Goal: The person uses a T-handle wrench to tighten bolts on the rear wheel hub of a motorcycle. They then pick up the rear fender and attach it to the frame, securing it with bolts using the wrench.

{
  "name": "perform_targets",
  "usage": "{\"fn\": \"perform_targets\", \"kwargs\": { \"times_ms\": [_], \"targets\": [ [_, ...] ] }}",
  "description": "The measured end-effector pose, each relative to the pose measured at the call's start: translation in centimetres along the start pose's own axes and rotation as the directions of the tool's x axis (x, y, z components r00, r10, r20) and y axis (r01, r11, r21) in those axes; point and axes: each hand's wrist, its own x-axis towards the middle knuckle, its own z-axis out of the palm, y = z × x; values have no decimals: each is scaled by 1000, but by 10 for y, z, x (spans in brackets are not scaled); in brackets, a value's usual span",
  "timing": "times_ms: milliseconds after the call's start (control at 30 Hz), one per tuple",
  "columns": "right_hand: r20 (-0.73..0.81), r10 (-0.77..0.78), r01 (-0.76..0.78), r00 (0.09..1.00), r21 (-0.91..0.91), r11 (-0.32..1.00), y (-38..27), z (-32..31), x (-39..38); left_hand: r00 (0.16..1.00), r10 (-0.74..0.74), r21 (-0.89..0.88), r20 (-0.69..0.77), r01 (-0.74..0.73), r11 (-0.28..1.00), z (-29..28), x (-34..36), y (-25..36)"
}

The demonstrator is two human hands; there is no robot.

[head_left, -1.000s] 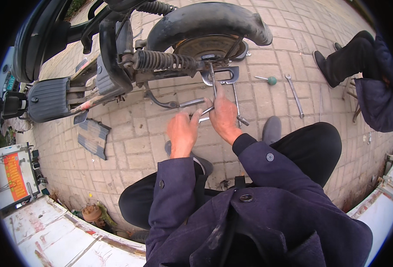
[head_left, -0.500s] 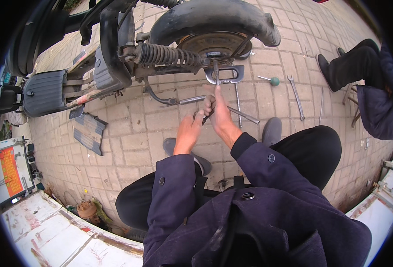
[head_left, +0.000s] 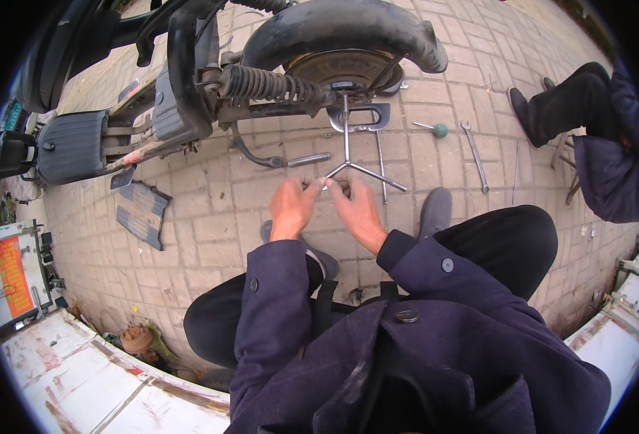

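A three-armed Y-shaped socket wrench [head_left: 347, 141] stands with its long arm reaching to the axle area of the scooter's rear wheel [head_left: 342, 78]. Its second arm slants off to the right, free of my hands. My left hand [head_left: 292, 207] and my right hand [head_left: 358, 214] meet at the end of the third arm, thumbs and fingers pinched together around it. The fingers partly hide that tip. Under the long arm, a dark metal loop-handled tool [head_left: 379, 116] with a thin rod lies on the paving, near the curved side stand [head_left: 258, 155].
Right of the wheel lie a green-handled screwdriver [head_left: 439, 130] and a combination wrench [head_left: 475, 155]. A ribbed grey panel [head_left: 143, 215] rests on the bricks at left. Another person's dark trouser leg [head_left: 569, 108] is at the right. White, worn panels [head_left: 66, 372] edge the lower left.
Both hands have slid from the wrench's middle toward me, to the end of one arm. The wrench's joint now shows, and its arms have turned a little.
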Motion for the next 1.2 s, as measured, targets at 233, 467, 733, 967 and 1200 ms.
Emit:
{"fn": "perform_targets", "kwargs": {
  "times_ms": [233,467,733,967,1200],
  "targets": [
    [-76,-544,304,836,-761,573,-4,-10,32,1000,4,27,3,-4,1000,-3,-8,15],
    [-201,-232,164,952,-308,937,6,14,49,998,-36,-422,52,55,905,-14,-15,43],
    [55,129,-128,990,731,670,8,19,61,996,22,-280,-87,-45,959,-1,-2,7],
    [349,235,-385,907,914,129,11,15,70,998,40,173,51,-48,984,21,7,-17],
    [507,237,-536,829,600,594,-1,3,31,990,107,17,-92,-106,994,1,0,-6]
  ]
}}
